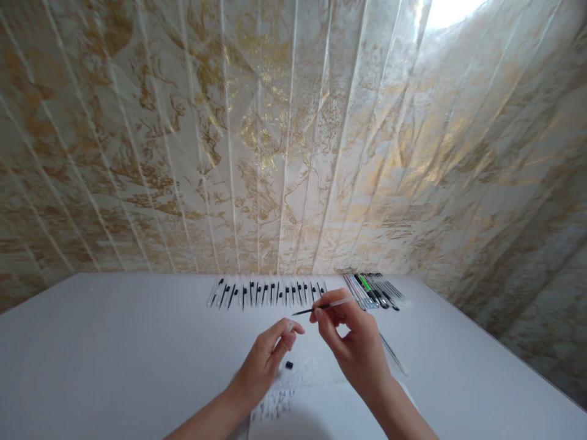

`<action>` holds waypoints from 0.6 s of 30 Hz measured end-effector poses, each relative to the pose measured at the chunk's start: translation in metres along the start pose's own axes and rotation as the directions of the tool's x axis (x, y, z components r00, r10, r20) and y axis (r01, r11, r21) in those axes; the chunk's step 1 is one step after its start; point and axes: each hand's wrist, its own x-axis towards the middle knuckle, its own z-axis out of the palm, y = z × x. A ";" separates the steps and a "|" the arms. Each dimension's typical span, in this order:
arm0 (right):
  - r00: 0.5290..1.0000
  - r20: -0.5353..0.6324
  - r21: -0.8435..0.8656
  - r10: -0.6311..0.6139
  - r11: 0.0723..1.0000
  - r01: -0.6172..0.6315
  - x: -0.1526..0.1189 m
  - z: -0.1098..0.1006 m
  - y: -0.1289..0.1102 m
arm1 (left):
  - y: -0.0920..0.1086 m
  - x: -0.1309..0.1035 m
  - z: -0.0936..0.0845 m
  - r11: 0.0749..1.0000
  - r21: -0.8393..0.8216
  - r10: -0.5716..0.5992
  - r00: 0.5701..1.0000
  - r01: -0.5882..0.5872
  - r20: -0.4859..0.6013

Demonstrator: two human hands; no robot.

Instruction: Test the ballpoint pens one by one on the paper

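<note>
My right hand [351, 330] pinches a slim pen refill [305, 311]; its dark pointed end aims left and its clear tube runs back over the fingers. Lower and to the left, my left hand [270, 351] is closed with thumb and forefinger round a small translucent piece [288, 327], whose exact kind I cannot make out. The refill's tip is close to that piece but apart from it. On the table beneath the left hand lies a small black cap [288, 365]. Handwritten paper [279, 403] lies under both forearms.
A long row of disassembled pen parts [266, 294], clear tubes with black pieces, stretches along the back of the white table [114, 354]. Several pens [367, 290] and thin refills [389, 290] lie at back right. Another thin rod [393, 353] lies right of my right hand. A gold-patterned curtain [257, 134] hangs behind.
</note>
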 end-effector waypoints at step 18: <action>0.812 0.463 -0.406 0.356 0.899 -0.163 -0.012 0.034 0.030 | 0.001 0.005 -0.011 0.996 0.081 -0.017 0.984 0.032 -0.175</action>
